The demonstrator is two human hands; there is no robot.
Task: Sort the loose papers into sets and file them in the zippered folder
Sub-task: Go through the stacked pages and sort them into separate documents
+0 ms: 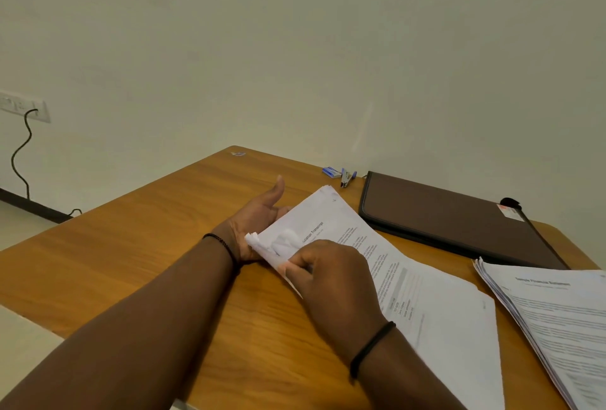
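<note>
Wooden desk (164, 245) against a pale wall (295, 48).
Left hand (259, 216) lies wide under the paper stack (426, 294); right hand (328, 275) pinches its corner.

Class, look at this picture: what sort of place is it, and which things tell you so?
Probably an office or study room. A wooden desk stands against a plain wall and bears stacks of printed papers, a brown zippered folder and a small stapler.

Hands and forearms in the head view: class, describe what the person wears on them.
Both forearms are bare, with no sleeves in view. The left hand has a thin dark beaded bracelet at the wrist; the right hand has a plain black band.
</note>
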